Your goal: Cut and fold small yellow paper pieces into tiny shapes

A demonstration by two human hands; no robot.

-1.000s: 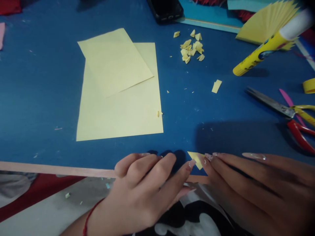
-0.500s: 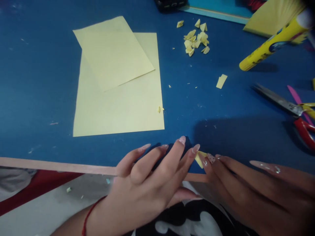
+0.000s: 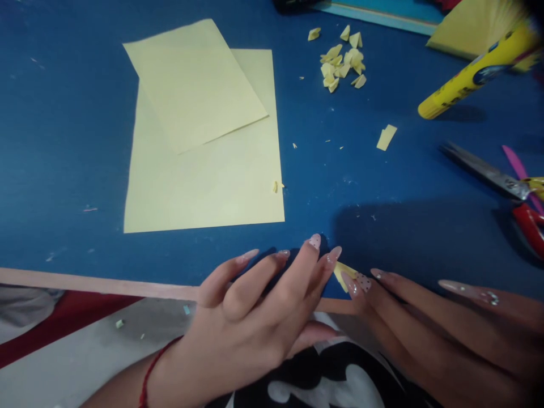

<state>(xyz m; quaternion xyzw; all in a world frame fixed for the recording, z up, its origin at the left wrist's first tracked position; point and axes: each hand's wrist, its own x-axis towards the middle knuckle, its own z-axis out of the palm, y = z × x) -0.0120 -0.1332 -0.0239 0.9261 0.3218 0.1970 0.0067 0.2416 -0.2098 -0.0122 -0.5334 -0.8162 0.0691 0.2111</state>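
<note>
A small folded piece of yellow paper [image 3: 340, 273] lies near the table's front edge, between my two hands. The index and middle fingertips of my right hand [image 3: 420, 323] press on its right side; the thumb is hidden and the other two fingers stretch out apart. My left hand [image 3: 263, 311] rests palm down with its fingers spread, its index fingertip touching the paper's left end. Beyond my left hand, a smaller pale yellow sheet [image 3: 195, 85] overlaps a larger pale yellow sheet [image 3: 204, 192]. Several small folded yellow paper pieces [image 3: 340, 65] form a loose pile farther back.
On the right are scissors [image 3: 488, 170] with a red handle, a pink strip [image 3: 514, 161] and a yellow tube [image 3: 463, 85]. A yellow pad [image 3: 471, 28] stands at the back right. A cut yellow scrap [image 3: 386, 137] and tiny clippings lie on the blue table [image 3: 63, 158].
The view has shifted slightly, so the table items sit a little higher. My right fingertips have shifted slightly on the folded paper, and the ring finger lies farther from the middle finger.
</note>
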